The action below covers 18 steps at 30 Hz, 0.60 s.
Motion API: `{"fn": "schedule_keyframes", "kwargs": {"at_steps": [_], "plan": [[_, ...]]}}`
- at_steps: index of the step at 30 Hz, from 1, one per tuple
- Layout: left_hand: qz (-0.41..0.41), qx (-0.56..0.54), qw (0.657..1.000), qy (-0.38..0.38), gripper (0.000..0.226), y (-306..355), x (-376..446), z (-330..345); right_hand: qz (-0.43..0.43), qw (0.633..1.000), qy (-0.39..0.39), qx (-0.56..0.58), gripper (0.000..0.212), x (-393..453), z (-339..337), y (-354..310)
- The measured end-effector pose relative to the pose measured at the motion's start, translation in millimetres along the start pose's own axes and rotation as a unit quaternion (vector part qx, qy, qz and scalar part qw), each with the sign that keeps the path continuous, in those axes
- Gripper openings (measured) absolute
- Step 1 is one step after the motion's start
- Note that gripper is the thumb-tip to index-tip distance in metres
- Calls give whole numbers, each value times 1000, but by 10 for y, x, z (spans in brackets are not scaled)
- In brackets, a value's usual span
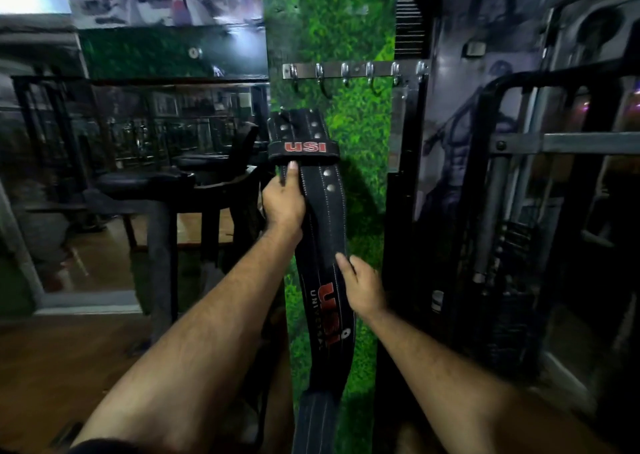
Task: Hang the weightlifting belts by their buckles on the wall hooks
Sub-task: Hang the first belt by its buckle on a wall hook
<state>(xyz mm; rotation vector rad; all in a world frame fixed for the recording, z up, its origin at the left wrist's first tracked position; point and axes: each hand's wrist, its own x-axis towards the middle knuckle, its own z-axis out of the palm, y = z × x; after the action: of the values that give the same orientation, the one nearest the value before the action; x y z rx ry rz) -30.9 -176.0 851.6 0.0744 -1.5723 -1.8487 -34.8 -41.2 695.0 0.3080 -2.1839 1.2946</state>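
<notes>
A black weightlifting belt [320, 231] with red "USI" lettering is held upright against the green grass-covered wall panel [360, 141]. My left hand [284, 200] grips its upper part just under the keeper loop, thumb pointing up. My right hand [362, 285] holds the belt's right edge lower down, near the second red logo. The belt's top end [298, 121], with rivets and holes, is a little below the hook rail [353, 72], whose several metal hooks are all bare. The buckle itself is hard to make out. The belt's tail hangs toward the floor.
A black gym machine frame [519, 176] stands close on the right. To the left are black padded benches [145, 179], a mirror wall and a wooden floor [52, 367].
</notes>
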Motion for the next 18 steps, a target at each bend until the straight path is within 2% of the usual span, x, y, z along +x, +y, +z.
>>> {"fn": "schedule_keyframes", "kwargs": {"at_steps": [3, 6, 9, 13, 16, 18], "plan": [[-36, -4, 999, 12, 49, -77, 52, -98, 97, 985, -61, 133, 91, 29, -59, -84], [-41, -5, 999, 4, 45, -94, 46, -142, 63, 977, -22, 203, 92, 381, -99, -662], [-42, -20, 999, 6, 47, -1, 66, -164, -26, 985, 44, 167, 72, 514, -131, -1038], [-35, -63, 997, -9, 39, 102, -126, -180, -93, 985, 118, 88, 43, 145, -202, -1004], [-28, -70, 997, -35, 36, -19, -282, -208, -88, 987, 111, 73, 47, -154, -178, -821], [-38, -82, 995, -35, 35, -68, -316, -234, -69, 993, 88, 23, 47, -304, -149, -594]]}}
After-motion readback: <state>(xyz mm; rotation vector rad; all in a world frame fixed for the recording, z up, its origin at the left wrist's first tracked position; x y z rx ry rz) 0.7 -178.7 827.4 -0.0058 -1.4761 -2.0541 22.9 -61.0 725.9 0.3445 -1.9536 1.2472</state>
